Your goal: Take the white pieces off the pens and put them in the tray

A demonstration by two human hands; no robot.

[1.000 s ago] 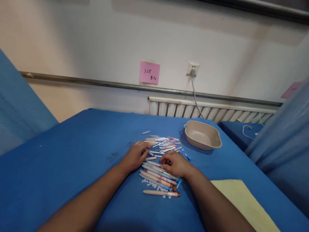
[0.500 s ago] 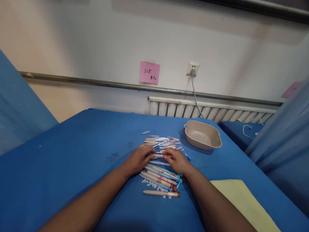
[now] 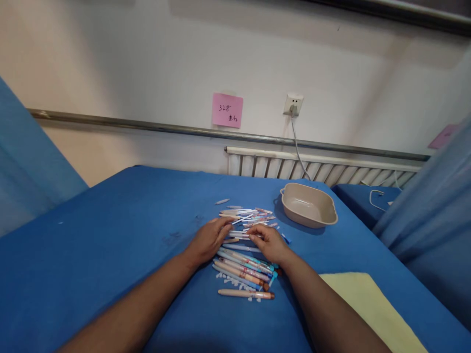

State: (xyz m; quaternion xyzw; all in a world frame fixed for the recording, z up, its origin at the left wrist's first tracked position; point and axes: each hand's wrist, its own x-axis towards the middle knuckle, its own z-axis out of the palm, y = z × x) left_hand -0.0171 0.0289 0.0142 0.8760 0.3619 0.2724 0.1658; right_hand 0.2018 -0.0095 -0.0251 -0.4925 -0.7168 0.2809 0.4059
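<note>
My right hand (image 3: pixel 271 243) pinches the right end of a thin white stick (image 3: pixel 240 236), perhaps a pen refill or barrel; its exact kind is too small to tell. My left hand (image 3: pixel 210 239) is at the left of the pile, thumb and fingers apart, with the fingertips by the left ends of the loose parts. Beyond the hands lie scattered white sticks and printed pen parts (image 3: pixel 257 219). Nearer to me, a row of pens (image 3: pixel 241 269) in peach, blue and pink lies side by side. Small white pieces (image 3: pixel 231 280) sit under and around them. One peach pen (image 3: pixel 245 294) lies apart in front.
A beige plastic basin (image 3: pixel 309 206) stands at the back right of the blue-covered table (image 3: pixel 110 235). A yellow cloth (image 3: pixel 364 304) lies at the right front. Behind are a radiator (image 3: pixel 265 164), a plugged-in cable (image 3: pixel 297 142) and blue curtains (image 3: pixel 430 206) at the sides.
My left hand has drawn slightly left and its fingers have come off the white stick. My right hand stays almost in place, still on the stick.
</note>
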